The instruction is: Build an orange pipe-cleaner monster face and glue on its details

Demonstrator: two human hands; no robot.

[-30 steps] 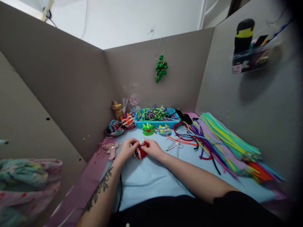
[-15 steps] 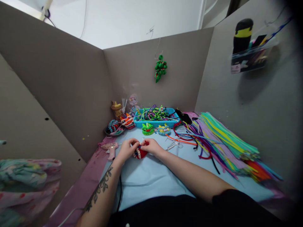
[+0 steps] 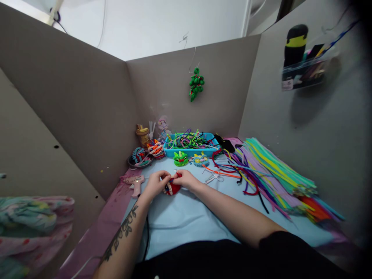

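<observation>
L hand (image 3: 157, 183) is pinching the near-L edge of a small red fuzzy piece (image 3: 174, 189), thumb + index closing on it. R hand (image 3: 186, 180) is gripping at the piece's upper R, fingertips also holding a short red bit (image 3: 178, 174) that's sticking up. Piece is sitting between the two hands, just above or on the pale-blue cover (image 3: 188, 223); can't tell if it's touching. Cream strips + some dk blue are showing on its L side, next to the L fingertips; the rest is hidden by fingers.

Handling, my guess: v. light, soft pile outside, prob. thin wire inside, so it's bending easily & holding shape. Not slippery; fuzz should be giving good grip. Not brittle, but hard squeezing would prob. be flattening the rows. Best hold: L fingertips pinching the firm edge by the cream strips, R working the red bit close to its base, w/ care for any wire end.

Beyond the hands, a green critter (image 3: 180, 159) and a lt-blue critter (image 3: 201, 160) are sitting side by side. Scissors (image 3: 214, 177) are lying just R of R hand; a pink glue gun (image 3: 138, 185) is resting L of L hand.
</observation>
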